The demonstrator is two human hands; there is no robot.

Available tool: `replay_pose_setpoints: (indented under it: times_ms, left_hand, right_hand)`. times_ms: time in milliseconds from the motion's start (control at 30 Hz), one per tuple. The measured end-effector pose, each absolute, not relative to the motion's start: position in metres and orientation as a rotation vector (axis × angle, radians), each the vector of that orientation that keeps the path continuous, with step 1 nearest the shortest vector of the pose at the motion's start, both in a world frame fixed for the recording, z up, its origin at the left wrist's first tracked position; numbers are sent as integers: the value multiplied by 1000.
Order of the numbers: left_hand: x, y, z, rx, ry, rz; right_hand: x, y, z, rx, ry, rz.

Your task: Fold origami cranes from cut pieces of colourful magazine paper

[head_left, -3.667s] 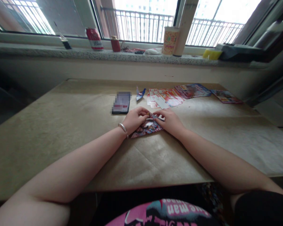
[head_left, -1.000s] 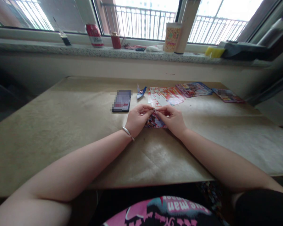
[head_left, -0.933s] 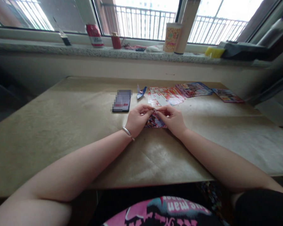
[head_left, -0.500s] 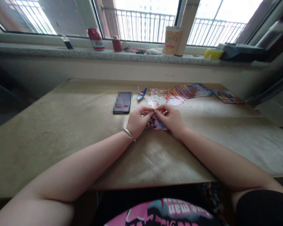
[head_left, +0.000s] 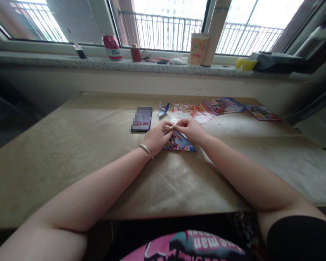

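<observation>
A colourful printed sheet of paper (head_left: pixel 181 142), folded to a triangle, lies on the table with its long edge toward me. My left hand (head_left: pixel 158 137) is closed on its upper left part, thumb and fingers at the tip. From the other side my right hand (head_left: pixel 190 129) pinches the paper's top corner, where a small pale yellowish bit shows. The fingers of both hands nearly meet there. Beyond them stands a small folded blue and white paper figure (head_left: pixel 163 109), perhaps a crane. A phone (head_left: pixel 142 119) lies left of it.
Red and white printed sheets (head_left: pixel 191 111) lie beyond my hands, with more colourful sheets (head_left: pixel 224 105) and another printed stack (head_left: pixel 263 112) to the right. A can (head_left: pixel 112 48), a red bottle (head_left: pixel 136 53) and a paper cup (head_left: pixel 197 49) stand on the windowsill.
My right hand has shifted slightly up and left, uncovering more of the folded paper's right side. My left hand has moved a little left. The view has tilted slightly.
</observation>
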State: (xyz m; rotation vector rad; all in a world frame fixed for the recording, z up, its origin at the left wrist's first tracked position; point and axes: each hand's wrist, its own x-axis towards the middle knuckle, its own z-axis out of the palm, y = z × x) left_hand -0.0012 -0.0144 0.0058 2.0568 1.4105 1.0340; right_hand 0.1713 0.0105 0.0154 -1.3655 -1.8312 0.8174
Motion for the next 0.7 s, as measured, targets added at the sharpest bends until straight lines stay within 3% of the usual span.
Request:
replay_pose_setpoints:
  times_ms: [233, 700]
  left_hand:
    - [-4, -17, 7, 2758, 1361, 727]
    - [1, -9, -1, 2858, 1091, 565]
  right_hand:
    - [182, 32, 4, -1726, -1890, 651]
    - [181, 48, 0, -1869, -1970, 492]
